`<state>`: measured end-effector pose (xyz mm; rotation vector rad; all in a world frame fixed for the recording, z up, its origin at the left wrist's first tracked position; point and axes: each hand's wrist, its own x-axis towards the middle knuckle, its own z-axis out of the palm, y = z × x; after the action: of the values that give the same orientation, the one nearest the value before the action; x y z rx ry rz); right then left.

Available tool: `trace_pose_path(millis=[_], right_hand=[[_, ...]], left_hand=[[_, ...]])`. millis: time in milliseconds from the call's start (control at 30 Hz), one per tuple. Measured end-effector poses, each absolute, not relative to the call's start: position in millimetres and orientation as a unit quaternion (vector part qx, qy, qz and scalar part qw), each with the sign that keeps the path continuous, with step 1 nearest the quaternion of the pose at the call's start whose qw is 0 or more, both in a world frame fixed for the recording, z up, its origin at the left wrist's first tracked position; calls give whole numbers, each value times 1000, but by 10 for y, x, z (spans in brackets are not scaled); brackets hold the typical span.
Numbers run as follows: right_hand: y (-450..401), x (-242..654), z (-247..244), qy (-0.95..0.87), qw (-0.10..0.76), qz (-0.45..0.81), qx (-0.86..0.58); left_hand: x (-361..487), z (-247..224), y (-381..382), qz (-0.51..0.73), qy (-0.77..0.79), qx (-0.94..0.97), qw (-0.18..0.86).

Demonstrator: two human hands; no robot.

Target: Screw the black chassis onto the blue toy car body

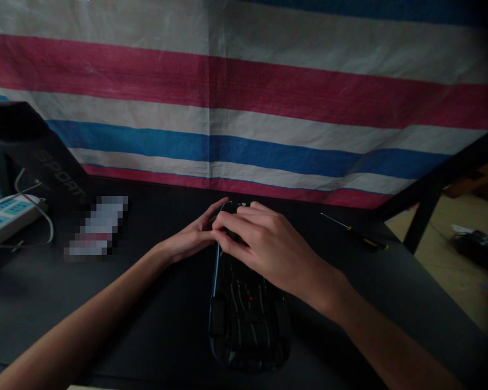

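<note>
A dark toy car (250, 319) with a blue edge lies upside down on the black table, its wheels and ribbed underside showing. My left hand (195, 235) touches the far left side of the car, fingers stretched along its edge. Over the far end of the underside, my right hand (268, 244) has its fingers bent and pressed together; whatever they hold, if anything, is hidden. The fingertips of both hands meet near the car's far left part. A small red spot shows midway along the underside.
On the black table (158, 325), a screwdriver (360, 235) lies at the right and a pixelated flat object (100, 225) at the left. Further left are a white power strip (10, 216) and a dark object marked SPORT (57, 162). A striped sheet (268, 130) hangs behind.
</note>
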<state>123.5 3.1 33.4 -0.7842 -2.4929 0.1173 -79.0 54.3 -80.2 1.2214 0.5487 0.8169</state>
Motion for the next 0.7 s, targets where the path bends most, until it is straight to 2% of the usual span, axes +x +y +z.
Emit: trace_pose_path(millis=[267,700], right_hand=[[12,1256,321,-911,262,58,-315],[19,1239,295,-919,282,37,-274]], left_hand=[[-785,-812,544,375,244,514,732],[-757,-730,493,371,256,504,737]])
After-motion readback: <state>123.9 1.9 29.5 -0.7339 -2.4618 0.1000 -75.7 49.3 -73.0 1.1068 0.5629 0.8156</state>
